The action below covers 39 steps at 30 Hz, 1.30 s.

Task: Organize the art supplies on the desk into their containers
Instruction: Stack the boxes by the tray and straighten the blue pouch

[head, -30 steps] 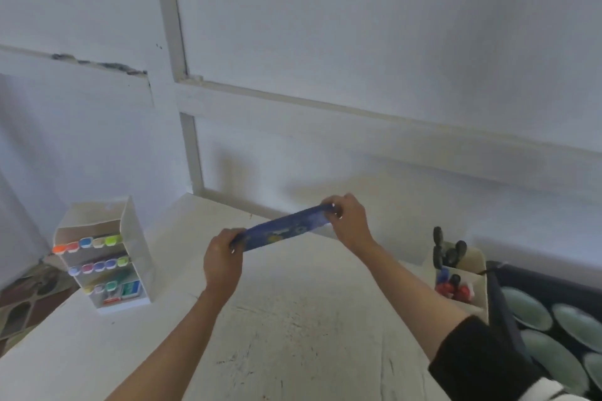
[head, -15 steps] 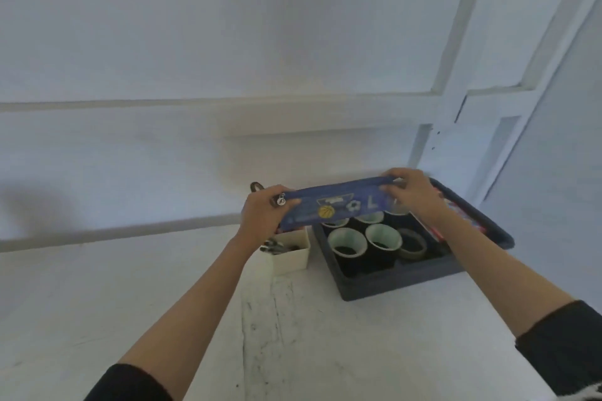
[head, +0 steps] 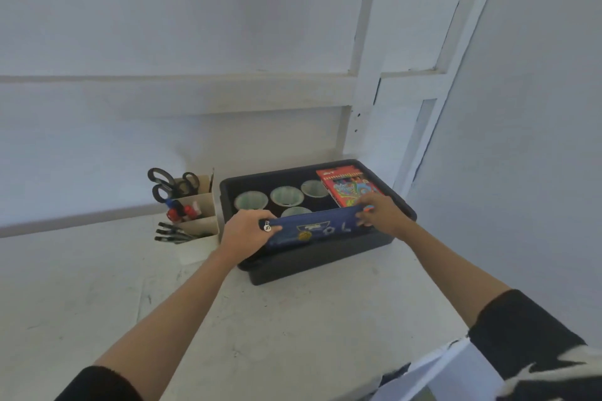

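Both hands: left hand (head: 244, 233) and right hand (head: 381, 212) grip the blue pencil case (head: 312, 231) by its ends, fingers curled.
Place: over the black bin (head: 309, 262), at its near rim.

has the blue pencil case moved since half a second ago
Yes. The blue pencil case has come down against the black bin, from over its cups to along its near wall.

One wide-angle camera, worn on the person's head, looks forward and down across the white desk (head: 293, 319) toward the panelled wall (head: 195, 26) and its right-hand corner. The black bin (head: 325, 260) sits near, just right of mid-frame (straight lines bow toward the picture's edges). The desk's near edge falls at lower right.
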Motion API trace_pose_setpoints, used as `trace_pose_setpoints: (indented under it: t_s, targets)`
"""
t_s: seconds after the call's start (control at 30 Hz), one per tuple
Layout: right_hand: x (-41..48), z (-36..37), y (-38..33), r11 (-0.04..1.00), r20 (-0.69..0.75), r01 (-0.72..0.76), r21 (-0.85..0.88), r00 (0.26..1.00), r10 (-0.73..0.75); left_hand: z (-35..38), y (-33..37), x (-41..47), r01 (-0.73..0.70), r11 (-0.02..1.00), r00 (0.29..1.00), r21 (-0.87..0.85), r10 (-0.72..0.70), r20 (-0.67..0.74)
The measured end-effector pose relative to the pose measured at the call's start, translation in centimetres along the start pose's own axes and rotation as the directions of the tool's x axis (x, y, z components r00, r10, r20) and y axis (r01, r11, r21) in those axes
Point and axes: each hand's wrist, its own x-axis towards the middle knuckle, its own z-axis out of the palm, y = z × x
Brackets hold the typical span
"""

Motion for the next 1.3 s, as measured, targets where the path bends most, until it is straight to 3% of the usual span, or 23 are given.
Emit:
trace_pose_setpoints:
  t_s: [0.13, 0.47, 0.7, 0.93, 1.03, 1.17, 1.3]
  targets:
    - [0.7, 1.1, 0.4, 0.987, 0.066, 0.069, -0.148, 0.996, -0.059, 0.3, 0.0, -0.7, 0.06, 0.995, 0.998, 0.08, -0.062, 0.014]
    - [2.8, 2.8, 2.3, 0.959, 0.184, 0.204, -0.195, 0.968, -0.169, 0.7, -0.3, -2.2, 0.129, 0.983, 0.985, 0.129, -0.142, 0.099]
    - [2.5, 4.3, 3.3, 0.976, -0.004, 0.166, -0.14, 0.986, -0.169, 2.4, 0.0, -3.5, 0.236, 0.971, 0.965, 0.039, -0.229, -0.13]
    - [1.4, 6.1, 3.3, 0.977, -0.201, 0.102, -0.189, 0.97, -0.14, 3.1, -0.4, -3.9, 0.259, 0.966, 0.951, -0.007, -0.256, -0.171]
    - [0.5, 6.9, 3.6, 0.982, -0.331, 0.124, -0.14, 0.929, -0.164, 3.2, -0.6, -4.0, 0.251, 0.968, 0.952, -0.028, -0.252, -0.172]
    - [-0.6, 8.3, 4.0, 0.961, -0.515, 0.223, -0.165, 0.811, -0.277, 3.6, -0.7, -4.8, 0.197, 0.98, 0.948, -0.009, -0.193, -0.254]
    - [-0.7, 8.6, 3.7, 0.971, -0.51, 0.172, -0.163, 0.828, -0.233, 3.8, -0.7, -5.1, 0.187, 0.982, 0.948, -0.026, -0.188, -0.258]
